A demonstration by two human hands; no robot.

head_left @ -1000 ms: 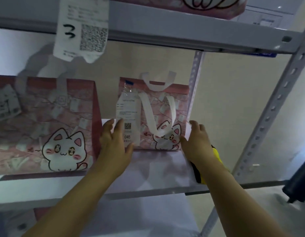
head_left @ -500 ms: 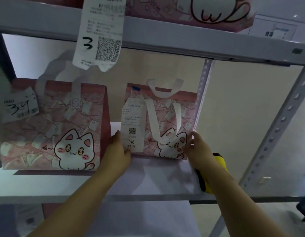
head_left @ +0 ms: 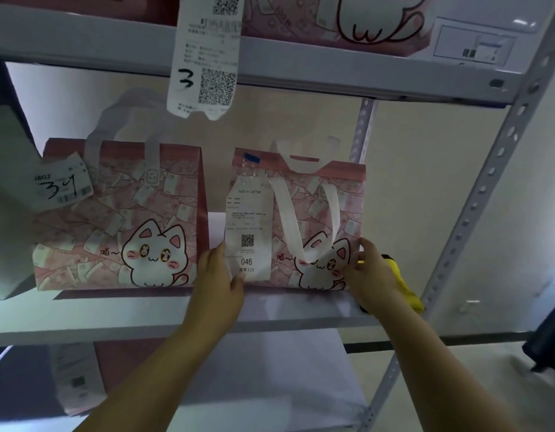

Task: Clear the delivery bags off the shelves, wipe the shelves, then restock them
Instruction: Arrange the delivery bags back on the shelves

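On the pale grey metal shelf (head_left: 145,310), near its right end, stands the small pink cat-print delivery bag (head_left: 313,207), a white receipt (head_left: 249,232) marked 046 on its front. Your left hand (head_left: 220,275) grips its lower left edge, your right hand (head_left: 371,272) its lower right corner. A narrow gap parts it from the larger pink cat-print bag (head_left: 120,213) leftward; a yellow cloth (head_left: 403,285) lies beside your right wrist, by the perforated upright (head_left: 475,207).

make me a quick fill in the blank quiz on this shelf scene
1. The left hand and right hand hold the bag whose receipt reads ___.
2. The other bag carries a tag marked ___.
3. The cloth by the right hand is ___.
Missing: 046; 34; yellow.
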